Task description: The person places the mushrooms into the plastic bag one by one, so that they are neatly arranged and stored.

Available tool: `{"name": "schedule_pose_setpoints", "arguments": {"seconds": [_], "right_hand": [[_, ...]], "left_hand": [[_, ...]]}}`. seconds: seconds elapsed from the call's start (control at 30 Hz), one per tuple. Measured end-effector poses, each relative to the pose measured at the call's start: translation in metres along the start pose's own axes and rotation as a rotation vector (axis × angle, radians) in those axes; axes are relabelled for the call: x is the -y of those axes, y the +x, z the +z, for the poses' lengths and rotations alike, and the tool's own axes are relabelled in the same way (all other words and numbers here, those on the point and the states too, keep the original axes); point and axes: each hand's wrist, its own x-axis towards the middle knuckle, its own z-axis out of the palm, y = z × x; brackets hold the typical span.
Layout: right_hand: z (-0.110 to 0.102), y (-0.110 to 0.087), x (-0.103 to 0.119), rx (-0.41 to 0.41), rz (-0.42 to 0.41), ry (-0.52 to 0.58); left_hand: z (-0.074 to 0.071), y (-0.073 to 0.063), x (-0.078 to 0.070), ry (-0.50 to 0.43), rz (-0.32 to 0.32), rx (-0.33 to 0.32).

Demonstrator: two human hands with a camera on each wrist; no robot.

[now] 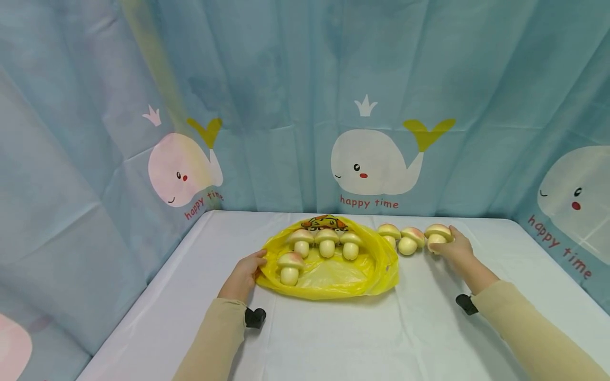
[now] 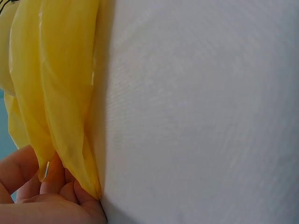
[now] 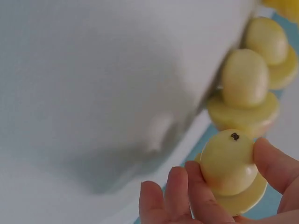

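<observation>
My left hand (image 1: 244, 272) grips the left edge of a yellow plastic bag (image 1: 305, 291), its fingers curled round the gathered plastic (image 2: 65, 116) in the left wrist view. Several toy mushrooms (image 1: 289, 269) with pale stems and pink-tinged caps lie in the bag's wide mouth. At the right, my right hand (image 1: 457, 248) holds another toy mushroom (image 1: 437, 233). Thumb and index finger pinch its round stem (image 3: 229, 161), which has a small dark mark at the end. Just left of it, a toy mushroom (image 1: 411, 241) lies tilted on the table, beside another mushroom (image 1: 388, 232) against the bag.
A white cloth covers the table (image 1: 333, 338). Behind it hangs a blue curtain (image 1: 286, 106) printed with whales, close to the table's far edge. Black wrist cameras, the left camera (image 1: 255, 318) and the right camera (image 1: 466, 304), sit at the beige sleeve cuffs.
</observation>
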Motion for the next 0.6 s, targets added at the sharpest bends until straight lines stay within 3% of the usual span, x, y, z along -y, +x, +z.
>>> {"name": "schedule_pose_setpoints", "arguments": {"seconds": [0.2,0.6], "right_hand": [[-0.005,-0.013,0.007,0.069,0.055,0.076],[0.004,-0.037,0.014,0.132,-0.008,0.271]], "left_hand": [[0.0,-0.002,0.0,0.015,0.008,-0.021],[-0.002,0.001,0.003,-0.009,0.01,-0.009]]}}
